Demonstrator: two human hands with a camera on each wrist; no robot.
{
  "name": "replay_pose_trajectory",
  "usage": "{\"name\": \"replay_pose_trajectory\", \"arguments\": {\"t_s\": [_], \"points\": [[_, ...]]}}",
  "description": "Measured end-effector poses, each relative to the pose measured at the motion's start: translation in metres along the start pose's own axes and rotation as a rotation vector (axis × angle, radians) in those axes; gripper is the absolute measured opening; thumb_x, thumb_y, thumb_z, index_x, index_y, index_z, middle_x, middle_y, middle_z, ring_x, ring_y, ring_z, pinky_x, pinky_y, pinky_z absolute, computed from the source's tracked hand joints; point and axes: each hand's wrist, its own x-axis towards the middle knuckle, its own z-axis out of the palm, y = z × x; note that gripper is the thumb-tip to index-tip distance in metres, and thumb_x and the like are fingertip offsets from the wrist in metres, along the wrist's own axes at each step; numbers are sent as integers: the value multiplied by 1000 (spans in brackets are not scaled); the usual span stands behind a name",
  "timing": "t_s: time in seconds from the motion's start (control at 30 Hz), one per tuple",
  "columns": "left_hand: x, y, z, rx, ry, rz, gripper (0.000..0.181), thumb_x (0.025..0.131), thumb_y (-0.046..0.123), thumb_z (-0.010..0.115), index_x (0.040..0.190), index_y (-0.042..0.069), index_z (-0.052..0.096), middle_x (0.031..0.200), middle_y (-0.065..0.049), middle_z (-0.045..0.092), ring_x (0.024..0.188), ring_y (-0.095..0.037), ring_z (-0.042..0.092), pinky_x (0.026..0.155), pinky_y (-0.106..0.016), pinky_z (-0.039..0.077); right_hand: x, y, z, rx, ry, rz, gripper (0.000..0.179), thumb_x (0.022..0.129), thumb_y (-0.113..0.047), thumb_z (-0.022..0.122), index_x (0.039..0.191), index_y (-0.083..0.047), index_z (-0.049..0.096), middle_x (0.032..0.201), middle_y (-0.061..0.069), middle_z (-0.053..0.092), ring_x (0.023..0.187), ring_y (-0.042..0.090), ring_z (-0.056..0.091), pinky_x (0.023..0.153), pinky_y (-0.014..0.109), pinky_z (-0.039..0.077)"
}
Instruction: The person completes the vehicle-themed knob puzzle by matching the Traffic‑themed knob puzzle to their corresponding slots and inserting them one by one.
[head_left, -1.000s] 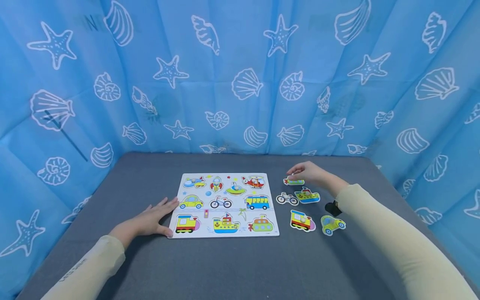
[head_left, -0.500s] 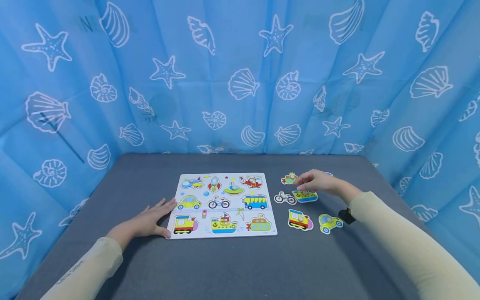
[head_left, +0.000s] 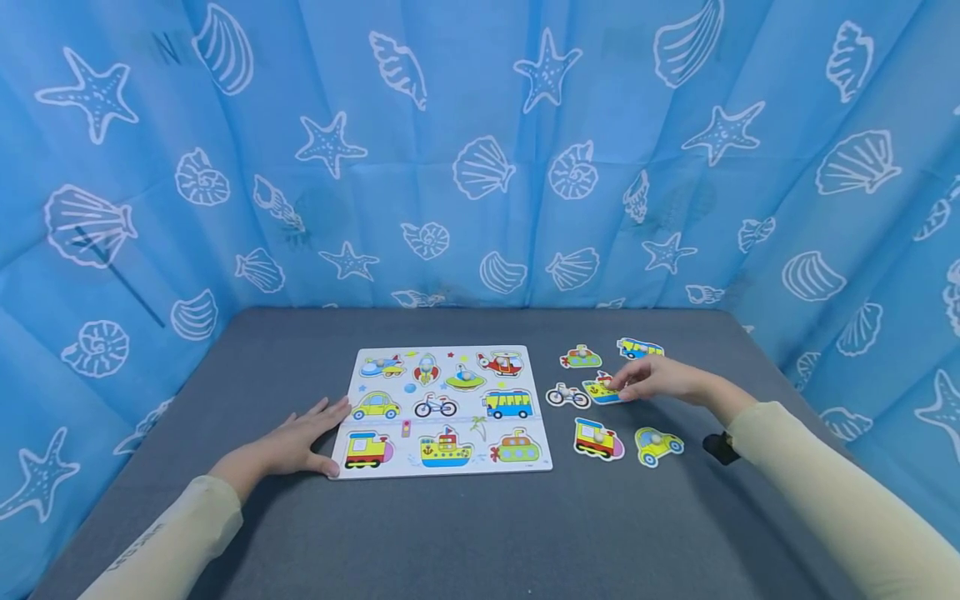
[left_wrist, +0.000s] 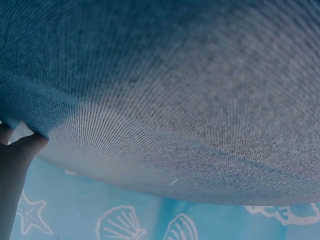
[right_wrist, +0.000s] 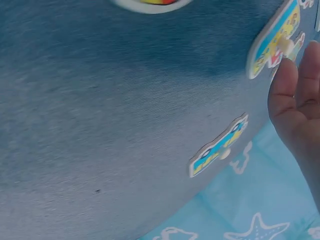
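A white puzzle board (head_left: 450, 423) with printed vehicles lies on the grey table. My left hand (head_left: 288, 443) rests at its left edge, fingers spread, thumb at the near corner. To the right of the board, my right hand (head_left: 663, 381) is over the ship piece (head_left: 597, 388), covering its right end. In the right wrist view, the thumb and a finger of my right hand (right_wrist: 300, 100) are close to the ship's knob (right_wrist: 286, 46), which shows clear of them. Beside it lie a bicycle piece (head_left: 567, 396), a submarine piece (head_left: 581, 357) and a bus piece (head_left: 640, 347).
A train piece (head_left: 598, 440) and a car piece (head_left: 659, 447) lie nearer the front. Airplane (head_left: 382, 366), rocket (head_left: 426, 369), flying saucer (head_left: 465, 379) and helicopter (head_left: 501, 363) pieces sit in the board's top row. A blue curtain (head_left: 420, 183) hangs behind the table.
From near the submarine piece, my right hand has moved toward me and rightward to the ship piece. The bus piece, hidden earlier, has come into view. My left hand stays at the board.
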Motion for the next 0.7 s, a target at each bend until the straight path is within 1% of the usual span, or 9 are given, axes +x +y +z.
{"name": "replay_pose_trajectory", "arguments": {"t_s": [0.13, 0.33, 0.5, 0.6, 0.7], "points": [[0, -2, 2, -4, 3, 6, 108, 76, 52, 77, 154, 5, 19, 159, -21, 15, 143, -49, 5, 105, -73, 5, -7, 6, -1, 5, -22, -14, 30, 93, -8, 64, 115, 13, 61, 109, 17, 61, 88, 20, 52, 82, 40, 46], [1, -6, 4, 2, 11, 14, 109, 76, 54, 76, 154, 4, 19, 159, -20, 15, 143, -49, 5, 105, -72, 5, -17, 12, -2, 9, -57, -41, 30, 93, -8, 63, 113, 15, 60, 108, 18, 61, 88, 19, 54, 84, 40, 47], [2, -6, 5, 1, 9, 7, 109, 76, 55, 76, 154, 4, 20, 160, -20, 15, 143, -49, 6, 105, -72, 5, -23, 20, -2, 25, -75, -35, 29, 93, -7, 64, 113, 13, 62, 109, 17, 61, 88, 18, 54, 81, 36, 48], [3, -5, 4, -1, 7, 5, 109, 76, 54, 76, 155, 5, 19, 160, -20, 14, 143, -49, 5, 105, -72, 4, -27, 26, -2, 19, -103, -44, 27, 93, -8, 64, 113, 11, 64, 112, 17, 61, 91, 18, 54, 81, 34, 49], [3, -4, 4, -3, 7, 6, 109, 76, 54, 76, 155, 5, 19, 159, -20, 15, 143, -48, 5, 106, -72, 5, -29, 32, -3, 6, -125, -46, 26, 93, -7, 63, 113, 9, 65, 112, 14, 62, 92, 18, 54, 79, 32, 48]]}}
